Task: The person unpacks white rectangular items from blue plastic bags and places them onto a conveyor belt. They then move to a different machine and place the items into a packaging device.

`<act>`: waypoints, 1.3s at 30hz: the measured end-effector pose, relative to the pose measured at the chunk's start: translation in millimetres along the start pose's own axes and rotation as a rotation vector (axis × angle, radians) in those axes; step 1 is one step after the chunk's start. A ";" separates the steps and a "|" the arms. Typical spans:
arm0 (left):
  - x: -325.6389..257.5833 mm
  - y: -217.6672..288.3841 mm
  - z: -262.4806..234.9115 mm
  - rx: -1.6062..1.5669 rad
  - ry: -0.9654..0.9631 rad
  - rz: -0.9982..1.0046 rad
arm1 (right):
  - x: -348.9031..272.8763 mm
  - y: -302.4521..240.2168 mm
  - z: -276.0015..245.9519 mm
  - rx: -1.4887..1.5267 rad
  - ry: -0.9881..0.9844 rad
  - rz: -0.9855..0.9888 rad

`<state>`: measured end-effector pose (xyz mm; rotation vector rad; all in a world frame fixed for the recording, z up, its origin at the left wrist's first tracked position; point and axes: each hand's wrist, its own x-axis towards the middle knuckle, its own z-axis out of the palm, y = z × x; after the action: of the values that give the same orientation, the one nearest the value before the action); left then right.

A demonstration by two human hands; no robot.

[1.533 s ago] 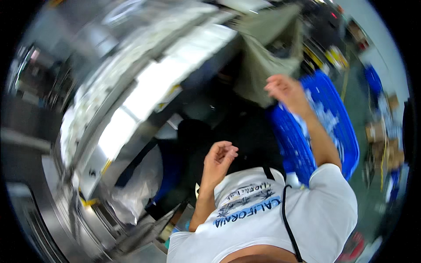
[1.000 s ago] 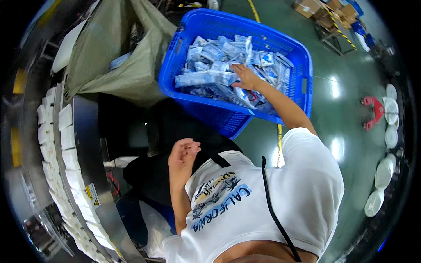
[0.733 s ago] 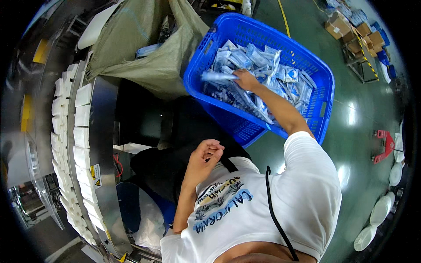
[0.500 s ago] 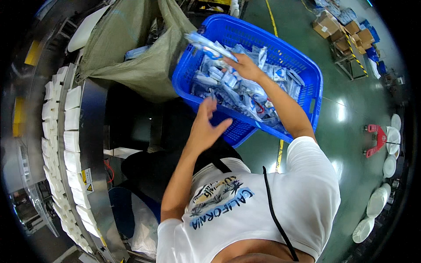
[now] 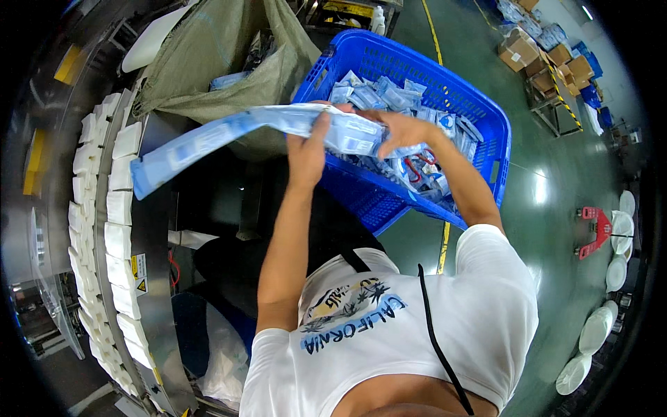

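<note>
A long, limp strip of blue-and-white plastic packets (image 5: 208,142) stretches from above the machine to the basket, its left end drooping. My left hand (image 5: 308,153) grips it near the middle, thumb over the top. Around the strip's right part close the fingers of my right hand (image 5: 406,133), slightly blurred. Beneath my hands, a blue perforated plastic basket (image 5: 501,128) holds many small blue-and-white packets (image 5: 399,97). Among them lies a thing with red loops (image 5: 415,170), partly hidden. Part of a second blue basket (image 5: 365,201) shows below the first.
A greenish woven sack (image 5: 201,69) hangs beside the basket. At left, white folded pads (image 5: 119,208) line the machine's metal edge (image 5: 156,278). Cardboard boxes (image 5: 520,50) stand at far right. A red wheeled thing (image 5: 595,233) stands on the green floor.
The strip has risen from the basket and swung left, unfolding lengthwise. My left hand, empty before, has moved up and taken hold of it. My right hand has shifted slightly right and down.
</note>
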<state>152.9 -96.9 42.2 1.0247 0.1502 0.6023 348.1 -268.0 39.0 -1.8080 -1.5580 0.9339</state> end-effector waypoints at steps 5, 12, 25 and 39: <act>1.9 -1.4 -27.9 0.075 0.006 -0.060 | -3.6 43.6 54.9 -0.025 0.011 0.196; -5.0 -26.3 -52.0 -0.197 0.270 -0.094 | -28.7 52.3 40.3 -0.003 0.201 0.125; -39.4 -38.6 -77.0 -0.930 0.279 -0.111 | -125.2 -179.2 -132.9 -0.343 0.004 0.185; -75.9 -107.5 -163.9 -0.900 0.345 -0.110 | -28.9 -350.9 -147.5 -0.839 -0.158 0.072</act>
<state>69.1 -53.8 -145.7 0.0386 0.2085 0.6477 258.1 -237.9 408.8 -2.3885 -2.2086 0.4693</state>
